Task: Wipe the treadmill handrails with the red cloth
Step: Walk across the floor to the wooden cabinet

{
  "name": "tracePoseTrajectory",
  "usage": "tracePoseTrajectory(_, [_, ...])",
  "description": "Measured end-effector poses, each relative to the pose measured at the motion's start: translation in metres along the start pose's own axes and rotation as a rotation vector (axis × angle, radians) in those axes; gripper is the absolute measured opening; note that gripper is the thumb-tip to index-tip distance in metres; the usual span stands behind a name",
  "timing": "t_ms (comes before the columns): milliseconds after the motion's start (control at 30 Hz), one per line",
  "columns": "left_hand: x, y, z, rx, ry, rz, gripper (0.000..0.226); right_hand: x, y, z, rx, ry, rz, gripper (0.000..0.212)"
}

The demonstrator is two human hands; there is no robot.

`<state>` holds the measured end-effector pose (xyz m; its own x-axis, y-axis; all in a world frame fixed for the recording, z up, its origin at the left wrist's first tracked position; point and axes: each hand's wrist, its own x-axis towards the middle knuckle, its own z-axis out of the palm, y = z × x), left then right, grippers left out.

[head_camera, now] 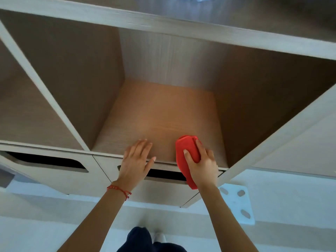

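Hands at the shelf's front edge (163,161): our right hand (201,166) grips the red cloth (185,153), left hand (137,158) rests flat; no treadmill visible, so wiping seems not yet begun.

The left hand (135,161) lies flat on the shelf's (163,115) front edge, left of the cloth (187,157).

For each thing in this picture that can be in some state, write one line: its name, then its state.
red cloth: bunched, gripped, lying over the shelf's front edge.
right hand: fingers curled round the cloth.
left hand: flat, fingers straight, resting on the shelf edge.
shelf compartment: open-fronted, nothing stored inside.
red bracelet: worn on the left wrist.
treadmill handrails: not in view.
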<state>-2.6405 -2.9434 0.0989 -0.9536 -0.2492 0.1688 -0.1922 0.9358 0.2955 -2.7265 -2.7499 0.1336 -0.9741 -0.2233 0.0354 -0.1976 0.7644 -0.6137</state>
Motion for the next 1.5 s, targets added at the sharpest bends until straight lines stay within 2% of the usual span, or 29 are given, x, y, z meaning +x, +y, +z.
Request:
tracePoseTrajectory(300, [0.038,-0.021,0.009,0.064,-0.111,-0.013,0.073,0.028,-0.011,0.013,-0.219,-0.029,0.038,0.058])
tracePoseTrajectory(533, [0.056,-0.023,0.012,0.101,-0.164,0.024,0.074,0.053,-0.018,0.015,-0.252,-0.060,0.094,0.057])
tracePoseTrajectory(1067, [0.062,-0.021,0.011,0.105,-0.174,0.006,0.075,0.100,-0.030,0.018,-0.254,-0.107,0.074,0.058])
tracePoseTrajectory(1333, [0.053,-0.009,0.012,0.116,-0.060,-0.011,0.059,0.087,-0.020,0.011,-0.348,-0.083,-0.034,0.059])
tracePoseTrajectory(1500, [0.031,0.004,0.014,0.096,-0.020,-0.021,0.058,0.063,-0.008,0.005,-0.296,-0.012,-0.142,0.052])
